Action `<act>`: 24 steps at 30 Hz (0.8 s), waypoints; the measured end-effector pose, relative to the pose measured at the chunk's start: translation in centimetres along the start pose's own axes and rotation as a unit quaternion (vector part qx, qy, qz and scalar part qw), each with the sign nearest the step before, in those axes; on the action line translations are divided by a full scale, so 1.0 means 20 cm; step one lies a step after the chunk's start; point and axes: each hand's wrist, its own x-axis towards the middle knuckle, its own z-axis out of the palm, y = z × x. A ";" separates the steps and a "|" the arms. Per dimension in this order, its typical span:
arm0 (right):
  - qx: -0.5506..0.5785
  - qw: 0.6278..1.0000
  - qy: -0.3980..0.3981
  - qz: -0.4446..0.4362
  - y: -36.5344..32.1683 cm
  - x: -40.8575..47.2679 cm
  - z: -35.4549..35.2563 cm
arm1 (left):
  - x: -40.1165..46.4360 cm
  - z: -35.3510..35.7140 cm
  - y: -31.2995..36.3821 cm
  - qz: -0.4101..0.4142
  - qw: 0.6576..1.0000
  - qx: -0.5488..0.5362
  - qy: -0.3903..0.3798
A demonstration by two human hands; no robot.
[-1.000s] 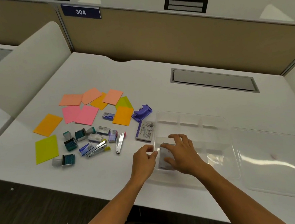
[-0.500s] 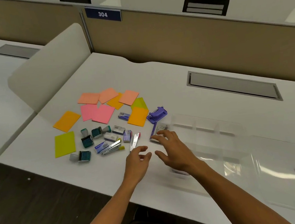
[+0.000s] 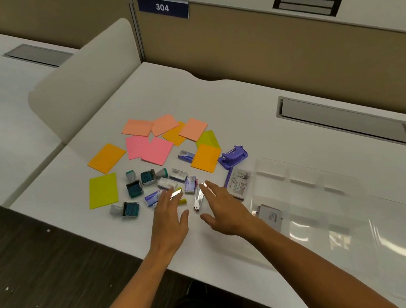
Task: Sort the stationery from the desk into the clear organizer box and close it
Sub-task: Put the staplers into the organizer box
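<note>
Hovering with straight fingers, gripping nothing, left hand (image 3: 170, 219) over stapler (image 3: 176, 195) and right hand (image 3: 223, 212) beside silver staple remover (image 3: 198, 200), near the counter's (image 3: 255, 111) front edge, clear organizer box (image 3: 311, 191) sitting toward the right edge.

White desk (image 3: 254, 101) carries scattered sticky notes (image 3: 156, 150), stamps (image 3: 134, 187), small staple boxes (image 3: 187, 155), purple hole punch (image 3: 233, 155), silver stapler (image 3: 198, 200), clear organizer box (image 3: 304, 192).

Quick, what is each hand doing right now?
Left hand: open, holding nothing, over the stapler.
Right hand: open, holding nothing.
</note>
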 end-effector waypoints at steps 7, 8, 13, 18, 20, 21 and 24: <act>-0.044 0.998 -0.035 0.026 0.01 0.10 0.15 | 0.05 0.02 -0.08 0.017 0.988 0.123 -0.090; -0.048 0.998 -0.036 0.026 0.01 0.10 0.17 | 0.05 0.03 -0.09 0.021 0.987 0.130 -0.091; -0.022 0.999 -0.015 0.031 0.01 0.05 0.22 | 0.04 0.04 -0.11 0.030 0.987 0.142 -0.066; -0.002 0.998 0.019 0.068 -0.01 0.01 0.23 | 0.02 0.06 -0.10 0.007 0.992 0.105 -0.073; -0.002 0.996 0.033 0.086 -0.04 0.00 0.22 | 0.01 0.07 -0.10 0.001 0.992 0.105 -0.071; -0.003 0.995 0.044 0.092 -0.05 0.00 0.22 | 0.01 0.07 -0.09 -0.004 0.992 0.104 -0.071; -0.007 0.992 0.068 0.102 -0.07 -0.02 0.21 | -0.01 0.07 -0.07 -0.020 0.993 0.085 -0.077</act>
